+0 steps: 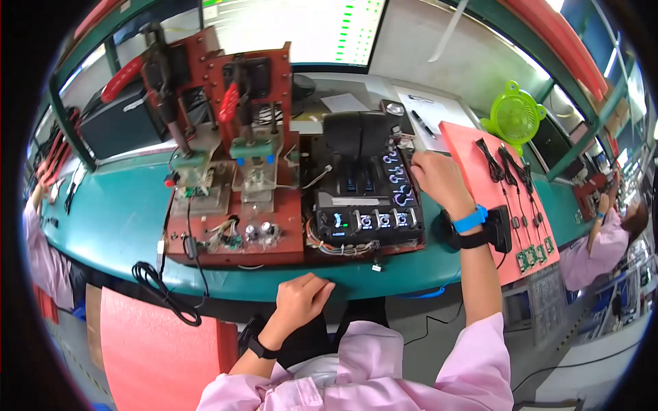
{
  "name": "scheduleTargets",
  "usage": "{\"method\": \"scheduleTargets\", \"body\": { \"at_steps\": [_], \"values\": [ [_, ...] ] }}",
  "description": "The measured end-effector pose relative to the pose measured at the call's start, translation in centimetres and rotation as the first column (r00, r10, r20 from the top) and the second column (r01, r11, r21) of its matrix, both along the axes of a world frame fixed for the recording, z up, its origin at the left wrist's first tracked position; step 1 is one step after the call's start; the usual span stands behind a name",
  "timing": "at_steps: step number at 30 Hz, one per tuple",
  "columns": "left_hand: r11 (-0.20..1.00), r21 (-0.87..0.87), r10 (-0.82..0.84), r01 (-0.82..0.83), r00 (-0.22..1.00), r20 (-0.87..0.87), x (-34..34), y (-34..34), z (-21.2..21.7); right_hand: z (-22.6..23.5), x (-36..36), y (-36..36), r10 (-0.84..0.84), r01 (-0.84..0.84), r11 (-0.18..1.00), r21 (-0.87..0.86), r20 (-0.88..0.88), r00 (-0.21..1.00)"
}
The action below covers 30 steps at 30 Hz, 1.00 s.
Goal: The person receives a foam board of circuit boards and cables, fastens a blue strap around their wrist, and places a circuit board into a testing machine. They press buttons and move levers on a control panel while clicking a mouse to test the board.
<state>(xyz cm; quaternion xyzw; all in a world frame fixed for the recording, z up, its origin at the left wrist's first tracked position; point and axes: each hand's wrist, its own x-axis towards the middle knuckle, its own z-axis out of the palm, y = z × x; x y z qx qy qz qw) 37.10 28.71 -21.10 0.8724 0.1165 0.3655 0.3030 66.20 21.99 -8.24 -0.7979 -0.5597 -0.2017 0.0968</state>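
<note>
right hand (439,179) beside black box (362,179) — boards (532,256) on foam (460,142)

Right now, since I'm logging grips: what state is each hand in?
Left hand: loosely closed, no object visible in it.
Right hand: by the black device; open or closed cannot be told.

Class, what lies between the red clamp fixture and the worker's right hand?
A black device with wiring along its front edge, between the red fixture and right hand; the head view shows it.
</note>
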Motion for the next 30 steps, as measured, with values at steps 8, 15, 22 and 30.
{"method": "scheduleTargets", "body": {
  "at_steps": [8,15,22,30],
  "values": [
    [0.996,0.089,0.033,-0.030,0.999,-0.025,-0.7,-0.1,0.3,-1.9,0.1,1.7,0.199,-0.187,0.979,0.085,-0.182,0.963],
    [0.995,0.105,0.002,-0.003,1.000,0.008,-0.6,0.0,-0.1,-3.4,-0.6,2.2,0.219,-0.199,0.973,0.113,-0.210,0.953],
    [0.991,0.131,0.014,-0.012,1.000,-0.009,-0.6,0.1,-0.2,-1.4,0.9,3.0,0.200,-0.156,0.957,0.243,-0.167,0.966],
    [0.991,0.135,0.027,-0.026,1.000,-0.007,-1.0,0.0,-0.4,-2.8,4.3,2.8,0.183,-0.194,0.976,0.102,-0.869,0.460]
  ]
}}
